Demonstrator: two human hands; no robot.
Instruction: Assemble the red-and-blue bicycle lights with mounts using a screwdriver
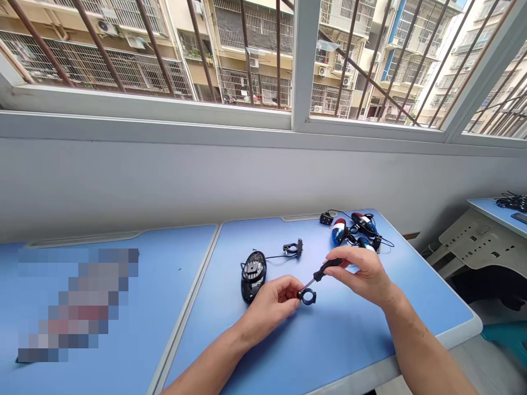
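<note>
Between the thumb and fingers of my left hand (276, 300) is a small black ring clamp (308, 297), its open ring pointing right. My right hand (362, 271) grips the black handle of a screwdriver (327, 269), tilted down to the left, its shaft tip at the clamp beside my left fingertips. Just behind my left hand lies a black oval device (253, 274) with its ribbed side up and a cable wound on it. That cable runs to a second black clamp piece (292, 248) on the blue table (346, 334).
Red, white and blue shiny lamps (339, 231) with black cables lie at the table's back right, beside a small black button box (326, 218). A pixelated item (80, 307) is on the left tabletop. Another table (500, 216) stands far right. A wall and barred windows rise behind.
</note>
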